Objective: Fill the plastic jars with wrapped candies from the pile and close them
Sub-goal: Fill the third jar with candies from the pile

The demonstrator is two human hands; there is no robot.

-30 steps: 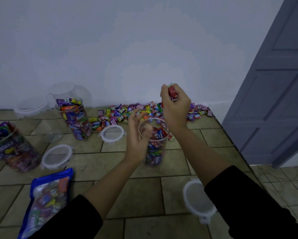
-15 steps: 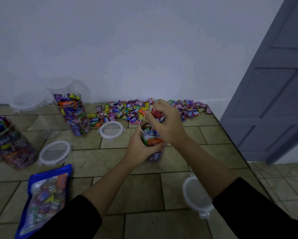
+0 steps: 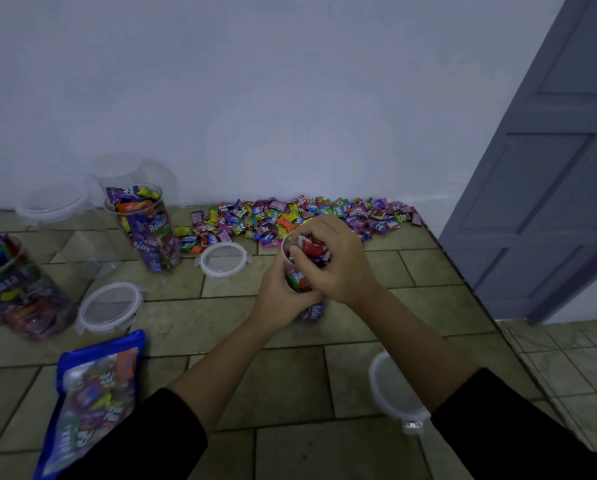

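My left hand grips the jar, and my right hand pinches a red candy at its mouth. I should press it flat inside.

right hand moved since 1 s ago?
Yes, down: the right hand was raised against the wall above the candy pile; now it is at the mouth of the jar, in front of the pile, pinching a red candy.

Domestic room, likely a home. Plain white painted wall across the upper frame, grey panelled interior door at the right edge, worn beige tiled floor with dark grout filling the lower half.
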